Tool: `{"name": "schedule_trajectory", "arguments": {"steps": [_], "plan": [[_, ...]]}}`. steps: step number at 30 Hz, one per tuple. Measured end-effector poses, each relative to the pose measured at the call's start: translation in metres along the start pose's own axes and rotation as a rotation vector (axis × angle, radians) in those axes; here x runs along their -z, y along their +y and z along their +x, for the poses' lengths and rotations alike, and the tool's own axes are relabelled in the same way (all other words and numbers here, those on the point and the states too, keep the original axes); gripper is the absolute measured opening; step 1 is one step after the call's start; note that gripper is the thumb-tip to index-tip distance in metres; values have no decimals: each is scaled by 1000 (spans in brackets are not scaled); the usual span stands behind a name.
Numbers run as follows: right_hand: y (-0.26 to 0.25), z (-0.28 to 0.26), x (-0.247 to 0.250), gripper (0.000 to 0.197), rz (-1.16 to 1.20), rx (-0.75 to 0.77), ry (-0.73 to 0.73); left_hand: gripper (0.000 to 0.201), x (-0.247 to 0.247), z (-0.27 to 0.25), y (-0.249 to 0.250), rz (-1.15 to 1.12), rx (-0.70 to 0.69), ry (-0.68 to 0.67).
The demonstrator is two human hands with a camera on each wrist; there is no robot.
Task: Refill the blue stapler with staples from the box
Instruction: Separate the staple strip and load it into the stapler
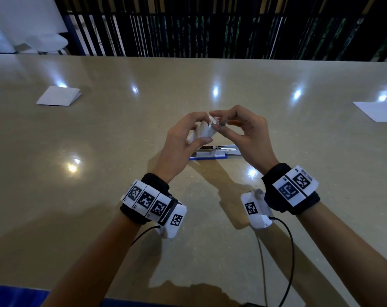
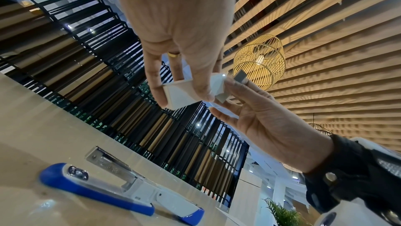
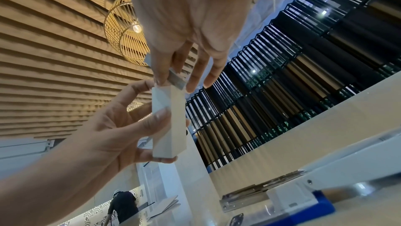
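A person stands at a glossy beige table [image 1: 210, 218] with both hands raised just above it. The left hand [image 1: 183, 142] grips a small white cardboard box [image 1: 199, 131], thumb on one long side and fingers curled round the other, its open end turned toward the other hand. The right hand [image 1: 245, 131] pinches a short grey strip of staples [image 2: 239, 76] between thumb and forefinger, the strip partly out of the box mouth; the other right fingers fan out loosely.

Directly below the hands the blue stapler [image 1: 212, 152] lies on the table, swung open flat, its metal staple channel [image 2: 112, 166] exposed and facing up, its blue base [image 2: 86, 190] against the tabletop. Neither hand touches it.

Further off, a folded white paper [image 1: 58, 96] lies to the far left and another white sheet [image 1: 378, 111] at the right edge.

The staple strip looks light and rigid but probably brittle, since such strips are only lightly glued and snap if bent. It seems best held by its flat sides near the middle, kept straight and level. The box is thin card, likely to crush under a hard squeeze. The stapler looks heavy enough to stay put while the strip is laid into the channel
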State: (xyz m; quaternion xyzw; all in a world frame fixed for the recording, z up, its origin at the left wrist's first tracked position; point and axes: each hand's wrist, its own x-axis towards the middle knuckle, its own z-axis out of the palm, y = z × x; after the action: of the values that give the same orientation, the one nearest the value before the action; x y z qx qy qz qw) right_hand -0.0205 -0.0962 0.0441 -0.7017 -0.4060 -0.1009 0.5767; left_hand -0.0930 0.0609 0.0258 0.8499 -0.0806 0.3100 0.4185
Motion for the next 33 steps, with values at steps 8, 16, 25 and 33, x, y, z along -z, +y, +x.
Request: {"name": "schedule_trajectory", "arguments": {"steps": [8,16,25,33], "plan": [[-3,2,-3,12,-20,-7,-32,39,1,2,0,-18,17,-13],[3,3,-2,10,80,-69,5,30,1,1,0,54,40,-9],[16,3,2,20,123,-161,130,61,6,-1,-8,210,261,-318],[35,-1,12,24,-26,-281,27,51,-24,-28,-17,536,385,-1109]]}}
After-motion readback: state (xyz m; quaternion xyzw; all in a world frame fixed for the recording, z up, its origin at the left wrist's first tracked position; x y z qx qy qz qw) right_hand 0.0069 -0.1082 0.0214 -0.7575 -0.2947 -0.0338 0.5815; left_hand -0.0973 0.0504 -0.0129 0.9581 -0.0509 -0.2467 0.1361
